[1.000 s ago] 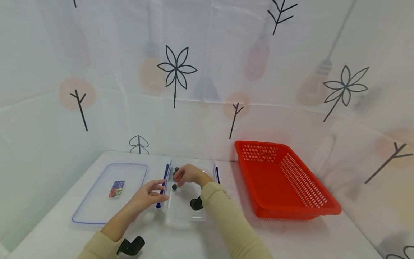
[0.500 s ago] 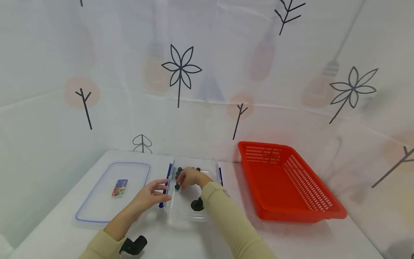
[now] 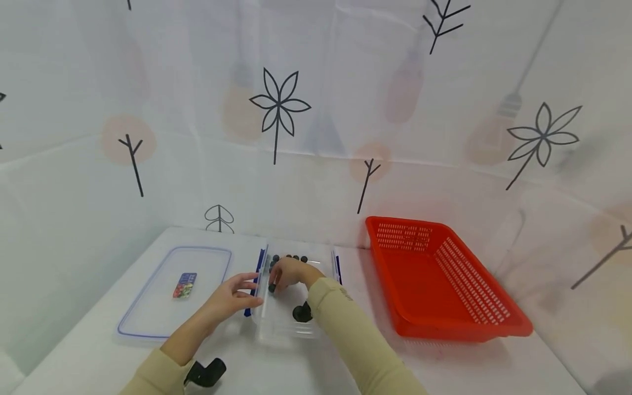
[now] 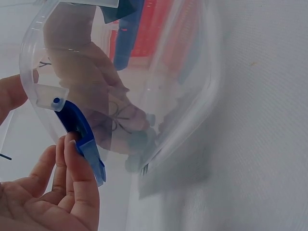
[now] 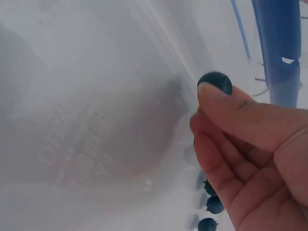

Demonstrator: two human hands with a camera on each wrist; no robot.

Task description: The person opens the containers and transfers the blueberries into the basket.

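Clear plastic container (image 3: 288, 321) sits on the white bench (image 3: 345, 362), between its detached lid (image 3: 148, 307) and a red basket (image 3: 444, 280). Right hand (image 3: 288, 272) reaches inside the container; its grip pinches one dark blueberry (image 5: 215, 82) between thumb and fingertips, close to the left wall. More blueberries (image 3: 291, 257) lie along the far wall. Left hand (image 3: 229, 299) rests against the container's left side, fingers (image 4: 79, 166) spread and nearly straight, touching the blue latch (image 4: 82, 134) without closing round it.
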